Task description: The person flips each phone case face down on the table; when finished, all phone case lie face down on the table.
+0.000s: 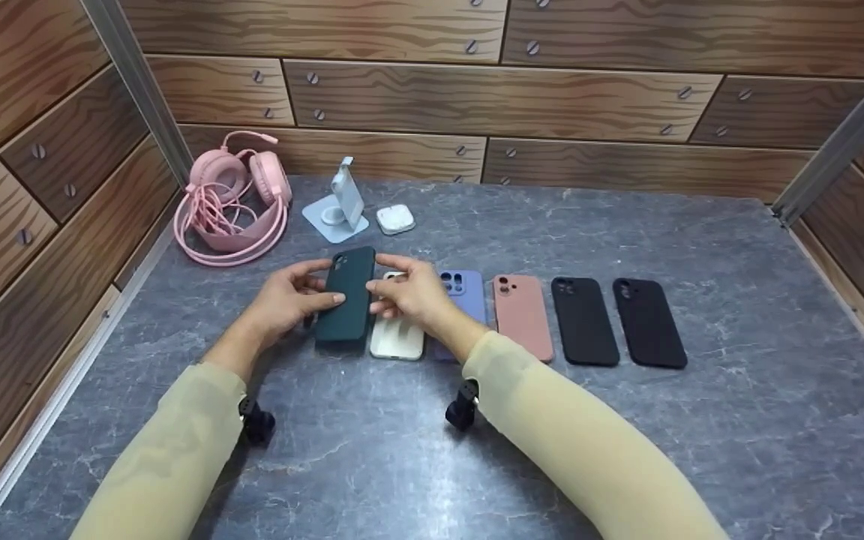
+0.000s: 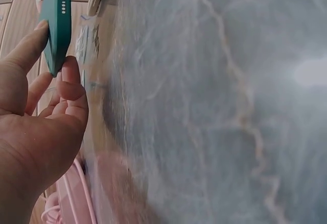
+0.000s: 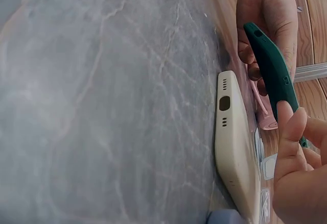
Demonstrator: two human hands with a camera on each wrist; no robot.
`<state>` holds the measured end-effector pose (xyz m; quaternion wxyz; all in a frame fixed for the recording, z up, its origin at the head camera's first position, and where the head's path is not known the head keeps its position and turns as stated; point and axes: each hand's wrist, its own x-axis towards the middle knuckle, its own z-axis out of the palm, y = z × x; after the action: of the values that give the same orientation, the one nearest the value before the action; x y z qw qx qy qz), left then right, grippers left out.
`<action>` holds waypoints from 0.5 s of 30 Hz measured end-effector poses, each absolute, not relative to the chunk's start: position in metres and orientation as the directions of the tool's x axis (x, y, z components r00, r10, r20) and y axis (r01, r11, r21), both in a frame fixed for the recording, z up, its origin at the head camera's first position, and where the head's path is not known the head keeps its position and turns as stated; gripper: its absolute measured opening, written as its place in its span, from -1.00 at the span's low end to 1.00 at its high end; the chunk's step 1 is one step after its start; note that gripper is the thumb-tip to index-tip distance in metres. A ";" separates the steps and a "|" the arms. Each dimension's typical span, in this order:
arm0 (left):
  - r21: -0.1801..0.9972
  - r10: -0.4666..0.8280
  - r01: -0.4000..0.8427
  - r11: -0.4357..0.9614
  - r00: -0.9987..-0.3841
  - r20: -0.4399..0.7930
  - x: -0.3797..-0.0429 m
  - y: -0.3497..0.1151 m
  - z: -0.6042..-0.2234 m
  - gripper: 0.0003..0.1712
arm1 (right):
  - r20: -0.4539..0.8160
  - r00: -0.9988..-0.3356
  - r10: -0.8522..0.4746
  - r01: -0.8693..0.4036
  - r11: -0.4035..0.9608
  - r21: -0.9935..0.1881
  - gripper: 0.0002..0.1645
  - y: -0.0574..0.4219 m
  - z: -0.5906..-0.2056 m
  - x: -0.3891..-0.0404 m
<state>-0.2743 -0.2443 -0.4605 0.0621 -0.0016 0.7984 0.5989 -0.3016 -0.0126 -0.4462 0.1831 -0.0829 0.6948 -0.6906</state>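
Observation:
Both hands hold a dark green phone case [image 1: 348, 300] by its long edges, its back facing up. My left hand [image 1: 280, 304] pinches the left edge, thumb on the back and fingers underneath. At the right edge, my right hand [image 1: 418, 296] grips the case between thumb and fingers. Seen from the left wrist, the green case [image 2: 62, 20] is held up off the tabletop. A cream phone case [image 1: 396, 341] lies just right of it, partly covered by my right hand. In the right wrist view the cream case [image 3: 232, 132] shows its bottom edge with port and speaker holes.
Rightward in a row lie a purple phone case [image 1: 469, 296], partly behind my right hand, a pink one [image 1: 523, 319] and two black ones [image 1: 586, 322]. Behind stand pink headphones [image 1: 233, 199], a white folding stand [image 1: 346, 202] and a small white case [image 1: 395, 219]. Wood-patterned walls enclose the table.

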 end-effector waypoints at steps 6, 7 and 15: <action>0.956 0.069 -0.078 0.282 -0.992 -0.101 -0.273 -0.245 -0.461 -0.15 | -0.145 -0.913 -0.381 0.119 0.090 -0.989 -0.21 -0.012 -0.448 -0.301; 0.957 0.069 -0.074 0.281 -0.993 -0.097 -0.273 -0.245 -0.461 -0.15 | -0.146 -0.913 -0.381 0.115 0.103 -0.988 -0.21 -0.013 -0.448 -0.300; 0.958 0.072 -0.040 0.284 -0.995 -0.063 -0.272 -0.246 -0.466 -0.16 | -0.142 -0.915 -0.377 0.050 0.244 -0.968 -0.17 -0.015 -0.451 -0.299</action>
<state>-0.2717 -0.2465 -0.4656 0.0468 0.0098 0.8000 0.5981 -0.2987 -0.0154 -0.4511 0.1763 -0.1066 0.7688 -0.6054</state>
